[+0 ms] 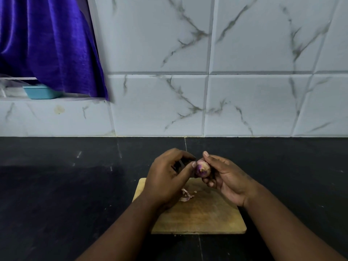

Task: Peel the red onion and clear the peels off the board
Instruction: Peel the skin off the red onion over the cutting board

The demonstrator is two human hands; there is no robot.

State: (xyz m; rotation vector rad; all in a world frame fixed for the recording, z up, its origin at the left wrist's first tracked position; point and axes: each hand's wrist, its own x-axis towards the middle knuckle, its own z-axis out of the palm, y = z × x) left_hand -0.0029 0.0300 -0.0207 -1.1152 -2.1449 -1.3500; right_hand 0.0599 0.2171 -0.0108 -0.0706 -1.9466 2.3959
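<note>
A small red onion (202, 168), purple and pale where skin has come off, is held above the far edge of the wooden cutting board (207, 217). My right hand (224, 176) grips it from the right. My left hand (169, 174) is curled beside it on the left, thumb tip touching the onion, fingers pinched on a thin strip of peel. A few pinkish peels (185, 195) lie on the board under my left hand, partly hidden by it.
The board lies on a black stone counter (66, 194) that runs back to a marble-tiled wall (207, 91). At the far left a blue tub (42, 92) sits on a window ledge under a purple curtain (47, 44).
</note>
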